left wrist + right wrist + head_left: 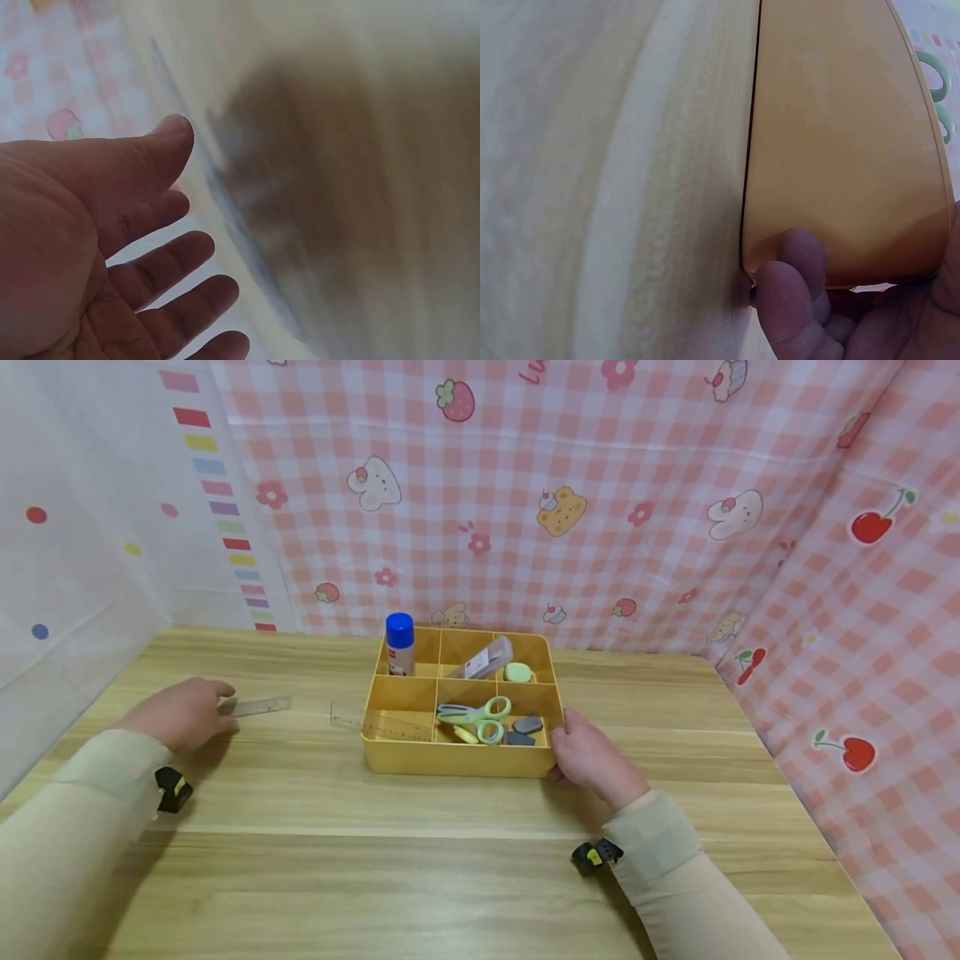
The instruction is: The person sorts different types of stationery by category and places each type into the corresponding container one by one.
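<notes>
My left hand (180,714), fingers loosely extended and thumb apart, is at the near end of a clear ruler (262,706) on the wooden table. In the left wrist view, the ruler (259,266) lies just beyond the fingertips, with the hand's shadow beside it. My right hand (588,760) grips the front right corner of a yellow compartment tray (457,760). Two fingertips (784,292) curl onto its outer wall in the right wrist view. Another clear ruler (345,717) slants out of the tray's front left compartment, over its left rim.
Green-handled scissors (491,731) lie across the front compartments, by a small yellow piece (466,736) and dark grey pieces (528,724). Behind are a blue-capped glue stick (400,647), a clear slim case (489,658) and a pale green rounded piece (517,672). Patterned cloth (480,510) borders the table.
</notes>
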`<state>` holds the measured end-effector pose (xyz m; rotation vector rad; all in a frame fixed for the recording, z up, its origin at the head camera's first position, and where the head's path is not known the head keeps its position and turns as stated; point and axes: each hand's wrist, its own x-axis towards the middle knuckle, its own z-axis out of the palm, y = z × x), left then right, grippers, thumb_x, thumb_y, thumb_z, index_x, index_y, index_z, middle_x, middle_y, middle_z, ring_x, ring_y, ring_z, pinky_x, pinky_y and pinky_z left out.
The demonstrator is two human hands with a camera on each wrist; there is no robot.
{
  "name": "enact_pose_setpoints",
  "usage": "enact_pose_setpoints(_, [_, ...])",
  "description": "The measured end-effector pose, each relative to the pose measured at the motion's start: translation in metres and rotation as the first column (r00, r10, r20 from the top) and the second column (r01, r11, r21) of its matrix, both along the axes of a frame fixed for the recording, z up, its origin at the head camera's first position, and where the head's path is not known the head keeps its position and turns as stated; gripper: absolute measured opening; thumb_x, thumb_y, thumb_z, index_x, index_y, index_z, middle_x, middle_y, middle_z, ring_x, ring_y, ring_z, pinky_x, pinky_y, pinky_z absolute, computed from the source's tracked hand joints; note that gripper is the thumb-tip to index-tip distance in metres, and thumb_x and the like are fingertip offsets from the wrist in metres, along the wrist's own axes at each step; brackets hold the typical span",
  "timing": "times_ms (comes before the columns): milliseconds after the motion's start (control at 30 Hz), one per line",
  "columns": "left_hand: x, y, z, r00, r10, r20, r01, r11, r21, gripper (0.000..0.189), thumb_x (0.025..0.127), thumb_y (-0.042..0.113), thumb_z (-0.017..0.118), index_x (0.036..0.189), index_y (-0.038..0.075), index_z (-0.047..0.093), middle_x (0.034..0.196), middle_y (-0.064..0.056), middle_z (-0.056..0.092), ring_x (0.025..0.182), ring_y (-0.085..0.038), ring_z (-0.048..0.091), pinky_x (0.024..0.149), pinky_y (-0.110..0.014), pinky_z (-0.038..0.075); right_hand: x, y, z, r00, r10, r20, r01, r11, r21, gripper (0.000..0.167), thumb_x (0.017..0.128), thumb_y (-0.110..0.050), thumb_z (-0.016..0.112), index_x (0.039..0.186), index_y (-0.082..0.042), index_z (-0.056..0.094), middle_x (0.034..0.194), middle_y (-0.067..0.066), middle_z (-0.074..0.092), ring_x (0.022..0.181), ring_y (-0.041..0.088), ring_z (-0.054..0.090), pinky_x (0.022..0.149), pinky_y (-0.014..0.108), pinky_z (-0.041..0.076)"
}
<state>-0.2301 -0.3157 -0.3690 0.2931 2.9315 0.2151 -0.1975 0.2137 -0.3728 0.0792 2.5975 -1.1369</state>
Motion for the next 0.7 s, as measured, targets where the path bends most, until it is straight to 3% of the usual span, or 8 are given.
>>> enact_pose_setpoints(200, [0.0015, -0.0102, -0.0028, 1.0, 0.002, -0.002, -0.002, 1.0, -0.006, 0.046, 0.098, 0.019, 0.07, 0.13, -0.012, 0.06, 0.126, -0.037, 0.065, 0.118, -0.058, 0.061, 0.1, -0.07, 0.047, -0.0006, 0.0011, -0.0015, 1.0, -0.004, 0.0, 0.004, 1.0, 0.004, 0.039, 0.109, -0.019, 0.031, 0.142, -0.002, 0.046, 0.097, 0.018, 0.068, 0.075, 0.025, 0.067, 0.066, 0.035, 0.058])
enact_pose_setpoints(700, [-0.0003, -0.0116, -0.0018, 0.999, 0.043, -0.031, -0.043, 0.999, -0.008, 0.03, 0.096, 0.017, 0.073, 0.118, -0.003, 0.072, 0.12, -0.029, 0.071, 0.112, -0.056, 0.065, 0.093, -0.067, 0.05, -0.0026, 0.0019, -0.0033, 1.0, -0.008, -0.006, 0.008, 1.0, 0.011, 0.038, 0.11, -0.021, 0.031, 0.141, -0.003, 0.046, 0.096, 0.018, 0.068, 0.074, 0.024, 0.068, 0.065, 0.035, 0.059])
